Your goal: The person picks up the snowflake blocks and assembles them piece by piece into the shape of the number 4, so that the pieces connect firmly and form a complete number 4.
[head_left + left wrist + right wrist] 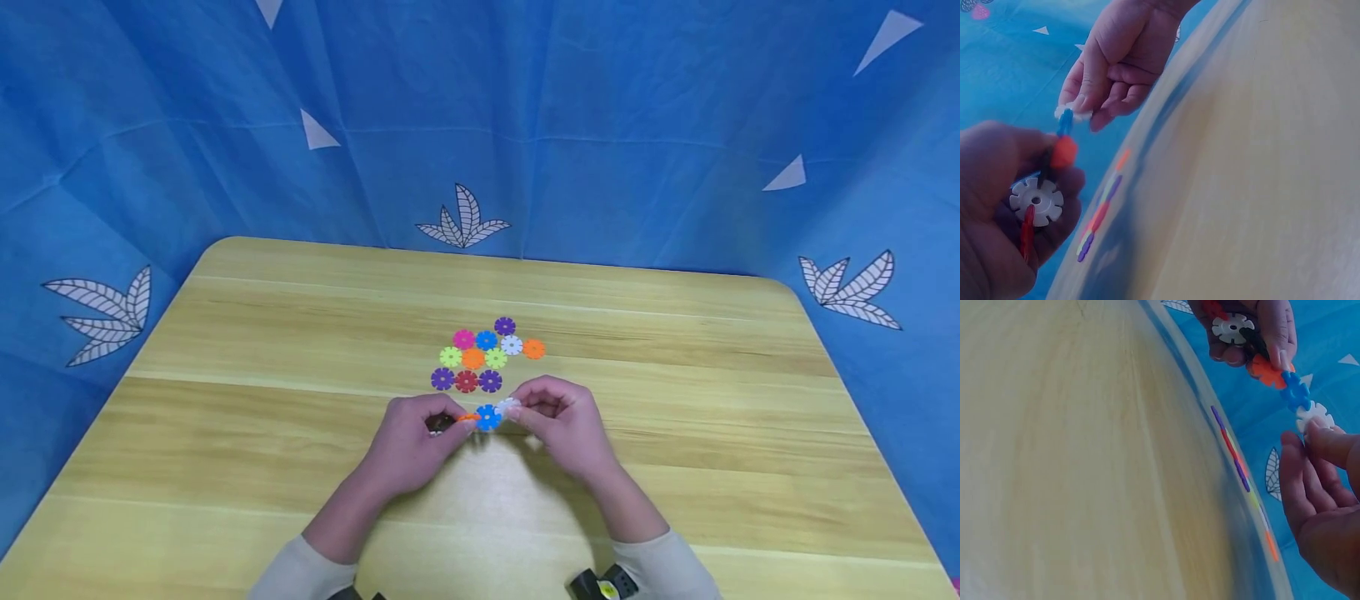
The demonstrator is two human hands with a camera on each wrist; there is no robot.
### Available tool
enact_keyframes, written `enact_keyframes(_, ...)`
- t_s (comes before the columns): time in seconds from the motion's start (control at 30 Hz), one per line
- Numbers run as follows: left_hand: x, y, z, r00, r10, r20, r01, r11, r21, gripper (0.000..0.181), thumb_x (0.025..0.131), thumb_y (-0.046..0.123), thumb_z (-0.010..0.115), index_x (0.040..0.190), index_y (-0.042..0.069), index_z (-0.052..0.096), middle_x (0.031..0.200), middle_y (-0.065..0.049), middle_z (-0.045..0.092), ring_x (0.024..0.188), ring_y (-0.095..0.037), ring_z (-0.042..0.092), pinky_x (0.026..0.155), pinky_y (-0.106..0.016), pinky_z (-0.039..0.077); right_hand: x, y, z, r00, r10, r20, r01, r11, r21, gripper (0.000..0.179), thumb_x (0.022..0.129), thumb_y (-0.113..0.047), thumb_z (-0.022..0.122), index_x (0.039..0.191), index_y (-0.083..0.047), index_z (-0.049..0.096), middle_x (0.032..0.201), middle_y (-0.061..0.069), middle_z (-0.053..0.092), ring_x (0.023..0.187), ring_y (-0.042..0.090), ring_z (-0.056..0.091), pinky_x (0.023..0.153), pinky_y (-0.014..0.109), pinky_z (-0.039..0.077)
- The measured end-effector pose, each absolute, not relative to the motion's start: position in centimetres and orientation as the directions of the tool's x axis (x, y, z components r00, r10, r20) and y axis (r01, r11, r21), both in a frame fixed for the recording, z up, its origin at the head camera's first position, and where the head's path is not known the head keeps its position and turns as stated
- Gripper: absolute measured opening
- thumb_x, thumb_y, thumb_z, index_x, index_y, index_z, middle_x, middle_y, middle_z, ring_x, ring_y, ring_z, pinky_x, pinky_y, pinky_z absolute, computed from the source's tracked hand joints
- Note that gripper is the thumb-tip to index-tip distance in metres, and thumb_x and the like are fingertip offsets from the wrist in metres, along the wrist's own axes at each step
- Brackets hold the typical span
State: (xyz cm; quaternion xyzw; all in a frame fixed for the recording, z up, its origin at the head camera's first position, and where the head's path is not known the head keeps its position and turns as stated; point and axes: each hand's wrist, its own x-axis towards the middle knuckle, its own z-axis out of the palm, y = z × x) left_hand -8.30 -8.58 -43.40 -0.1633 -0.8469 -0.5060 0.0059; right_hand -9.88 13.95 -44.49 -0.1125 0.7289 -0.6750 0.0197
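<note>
My left hand [408,442] pinches an orange notched plastic disc [1267,372], part of a linked chain. Joined to it are a dark disc [1254,341], a white disc [1049,204] and a red disc [1027,234] by the left palm. Beyond the orange one, a blue disc [488,424] sits between both hands. At the chain's far end a second white disc [1315,414] is pinched by the thumb and fingers of my right hand [566,425]; it meets the edge of the blue disc. The chain is held above the table. Whether the white disc is fully slotted, I cannot tell.
On the wooden table [712,400], just beyond the hands, several loose notched discs lie flat in rows, among them a red disc [467,388] and an orange disc [534,355] at the right. A blue cloth [600,150] hangs behind the table.
</note>
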Motion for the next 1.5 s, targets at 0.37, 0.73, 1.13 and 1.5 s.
enact_keyframes(0.37,-8.43,-8.41,-43.03,-0.938,0.297,0.18,0.291,0.39,0.874,0.009,0.087,0.006,0.077,0.082,0.013,0.074,0.068,0.009,0.059,0.062,-0.013,0.051,0.054,-0.028,0.047,-9.75,13.71,-44.25,-0.981,-0.183,0.063,-0.052,-0.063,-0.997,0.015,0.082,0.014,0.073,0.095,0.01,0.068,0.087,0.026,0.068,0.073,0.035,0.07,0.07,0.043,0.06)
enact_keyframes(0.73,-8.29,-8.15,-42.83,-0.94,0.292,0.174,0.284,0.39,0.876,0.008,0.087,0.003,0.077,0.082,0.009,0.075,0.069,0.01,0.061,0.062,-0.013,0.052,0.054,-0.028,0.047,-9.81,13.47,-44.03,-0.979,-0.183,0.087,-0.084,-0.024,-0.996,0.012,0.082,0.01,0.075,0.092,0.007,0.069,0.083,0.023,0.068,0.07,0.029,0.069,0.068,0.04,0.06)
enact_keyframes(1.13,-8.37,-7.87,-42.97,-0.941,0.285,0.182,0.291,0.413,0.863,0.011,0.087,0.008,0.078,0.081,0.016,0.072,0.065,0.008,0.054,0.059,-0.012,0.046,0.052,-0.026,0.041,-9.91,13.75,-43.92,-0.983,-0.178,0.041,-0.04,-0.01,-0.999,0.016,0.084,0.01,0.074,0.098,0.006,0.068,0.091,0.021,0.068,0.078,0.041,0.07,0.071,0.047,0.06)
enact_keyframes(1.5,-8.71,-7.84,-43.18,-0.939,0.239,0.248,0.335,0.46,0.823,0.011,0.083,0.011,0.083,0.085,0.014,0.074,0.069,0.01,0.056,0.06,-0.01,0.048,0.052,-0.025,0.043,-9.63,13.35,-43.96,-0.973,-0.185,-0.136,0.15,-0.061,-0.987,0.045,0.088,-0.001,0.075,0.128,0.005,0.056,0.101,0.021,0.07,0.087,0.038,0.07,0.075,0.047,0.059)
